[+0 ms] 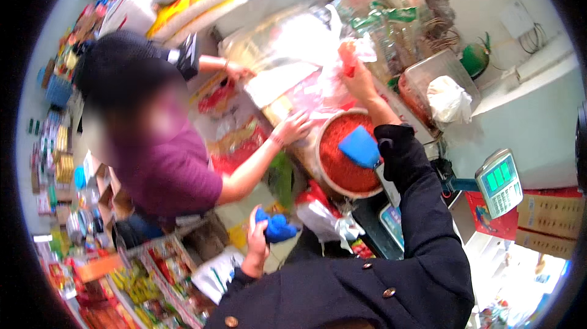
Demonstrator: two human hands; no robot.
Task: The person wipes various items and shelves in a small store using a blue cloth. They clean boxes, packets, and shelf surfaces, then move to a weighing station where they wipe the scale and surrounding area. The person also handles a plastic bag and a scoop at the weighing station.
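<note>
My left hand, at the lower middle, is closed around a bunched blue cloth or glove. My right hand is raised over the table by thin plastic bags; something reddish shows at its blurred fingers, and whether it is held or is the fingers themselves is unclear. Below my right forearm stands a round tub of red ground powder. A blue scoop or scraper lies over the powder, its pale handle reaching past the rim beside my dark sleeve.
At left, a co-worker in a cap and purple shirt reaches both hands to the table. A digital scale display stands at right. Beyond the tub is a clear bin with a white bag. Packaged goods fill racks at lower left.
</note>
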